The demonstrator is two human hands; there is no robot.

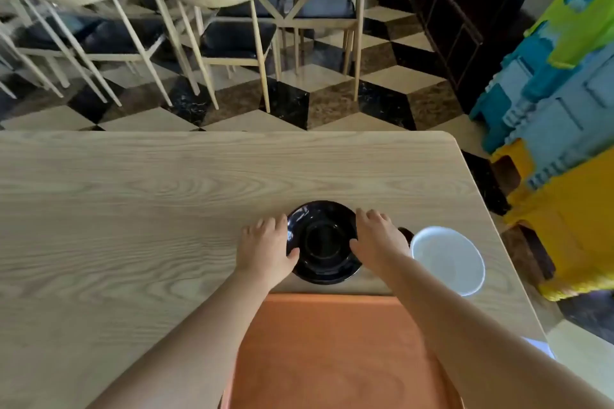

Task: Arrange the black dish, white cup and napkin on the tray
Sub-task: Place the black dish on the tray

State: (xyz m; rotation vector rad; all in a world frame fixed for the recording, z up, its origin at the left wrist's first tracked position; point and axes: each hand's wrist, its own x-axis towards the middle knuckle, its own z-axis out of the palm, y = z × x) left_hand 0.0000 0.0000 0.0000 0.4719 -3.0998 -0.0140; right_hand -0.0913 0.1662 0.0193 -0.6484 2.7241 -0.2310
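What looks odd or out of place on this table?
Nothing looks spilled or broken. The dish and cup sit upright on the table, not yet on the orange tray. Both hands, left and right, flank the dish. A small dark object behind the right hand is unclear.

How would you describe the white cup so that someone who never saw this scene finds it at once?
Start at the light wooden table and go to its right edge, just beyond the orange tray. The round white cup stands there, right of the glossy black dish held between both hands. It is the only white, deep vessel.
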